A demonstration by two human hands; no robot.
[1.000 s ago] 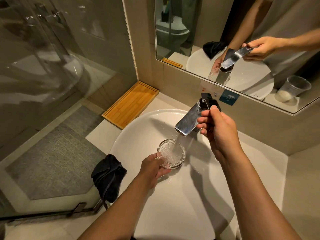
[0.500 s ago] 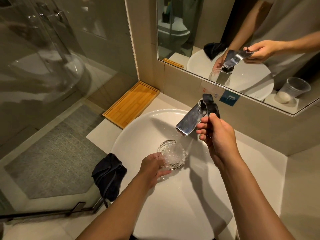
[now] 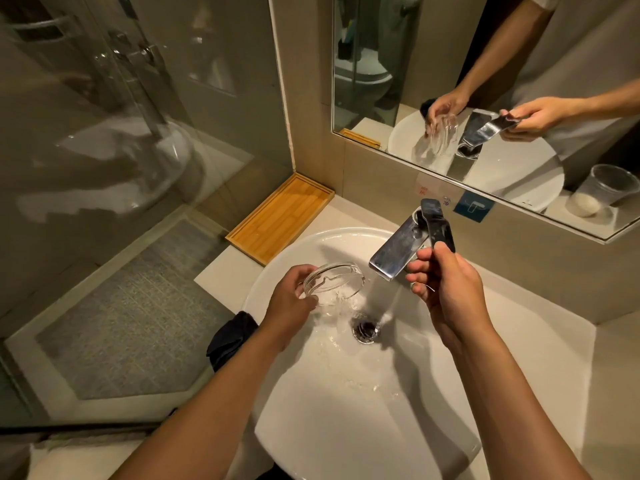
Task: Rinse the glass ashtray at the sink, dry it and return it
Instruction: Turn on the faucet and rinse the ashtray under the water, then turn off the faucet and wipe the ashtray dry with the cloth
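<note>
Tipping the glass ashtray (image 3: 333,283) out of the stream, the left hand (image 3: 289,303) now pours it into the sink (image 3: 433,410) while the right hand (image 3: 446,289) grips the faucet lever (image 3: 437,226); rinsing seems nearly finished.

Beige tiles cover the wall (image 3: 540,268) beneath a mirror (image 3: 519,81). A glass shower screen (image 3: 121,133) is seen left, above a grey mat (image 3: 131,317).

A single head-worn camera is looking steeply down and forward, close over the round white ceramic sink (image 3: 433,427), with the wall mirror (image 3: 398,81) facing it at far right.
</note>
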